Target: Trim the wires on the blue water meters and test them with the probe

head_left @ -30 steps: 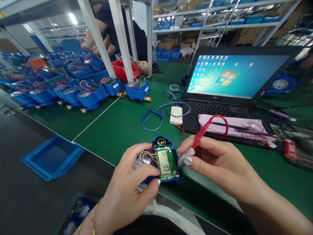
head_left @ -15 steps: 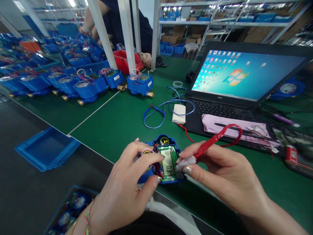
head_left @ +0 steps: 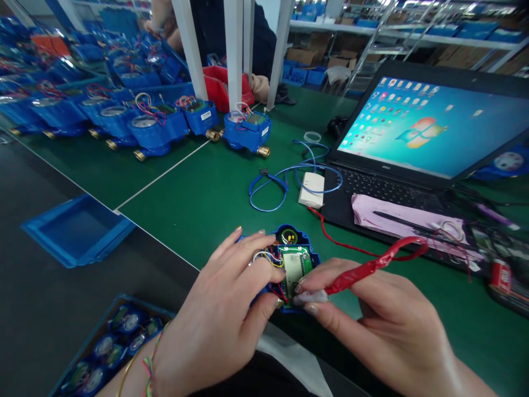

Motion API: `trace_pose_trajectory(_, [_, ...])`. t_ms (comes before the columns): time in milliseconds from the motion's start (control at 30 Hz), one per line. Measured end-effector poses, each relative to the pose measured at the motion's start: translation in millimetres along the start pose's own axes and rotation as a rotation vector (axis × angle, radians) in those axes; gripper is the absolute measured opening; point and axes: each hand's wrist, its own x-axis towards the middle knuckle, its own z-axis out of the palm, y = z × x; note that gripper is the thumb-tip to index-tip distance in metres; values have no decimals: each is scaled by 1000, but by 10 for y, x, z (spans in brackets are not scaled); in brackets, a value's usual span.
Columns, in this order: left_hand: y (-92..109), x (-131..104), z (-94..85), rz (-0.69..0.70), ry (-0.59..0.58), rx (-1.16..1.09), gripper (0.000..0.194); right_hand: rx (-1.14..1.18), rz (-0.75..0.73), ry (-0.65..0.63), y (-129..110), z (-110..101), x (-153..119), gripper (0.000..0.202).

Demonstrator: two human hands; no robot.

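The counter [head_left: 198,187] looks smooth, with a dull sheen. The meter housing [head_left: 309,242] is blue plastic, glossy at its rim — the circuit board [head_left: 305,256] inside is shiny green. Red plastic, wrinkled and glossy, wraps the probe [head_left: 359,273]; brass-coloured metal fittings [head_left: 263,151] shine — the laptop [head_left: 341,212] looks matt black.

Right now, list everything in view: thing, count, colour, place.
open meter: one, blue, centre
lead: one, red, right
other meters: many, blue, mostly left
laptop: one, black, right
box: one, white, beside laptop
cabling: count unclear, blue, near box
cloth: one, pink, on laptop
bin: one, red, behind
sheeting: count unclear, blue, left
crate: one, blue, lower left
table: one, green, centre
posts: four, white, behind
shelves: several, grey, behind
co-worker: one, dark-clothed, behind
left hand: one, on open meter
right hand: one, holding lead
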Motion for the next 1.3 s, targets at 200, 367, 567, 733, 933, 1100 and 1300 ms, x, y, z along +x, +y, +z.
trace_pose_trajectory(200, [-6,-3,7,-9,-18,-2,17,-13,-12,-25,-5,-8,37,7])
trace_pose_trajectory(367, [-20,21,2,2,-11,-30,16,-14,-40,-30,-16,-9,51,8])
trace_pose_trajectory(567, [-32,13,27,22,20,-39,14,-16,-46,-43,-11,-16,45,7])
trace_pose_trajectory(733, [-19,-2,20,21,7,-36,14,0,-55,-42,-5,-13,52,6])
trace_pose_trajectory(933, [-30,5,13,22,28,-45,13,9,-48,-56,6,-19,23,9])
trace_pose_trajectory(1100, [-36,11,19,9,18,-32,11,16,-49,-71,20,-23,14,10])
trace_pose_trajectory(1300, [-37,-19,26,3,-2,-24,9,25,-76,-69,17,-9,44,12])
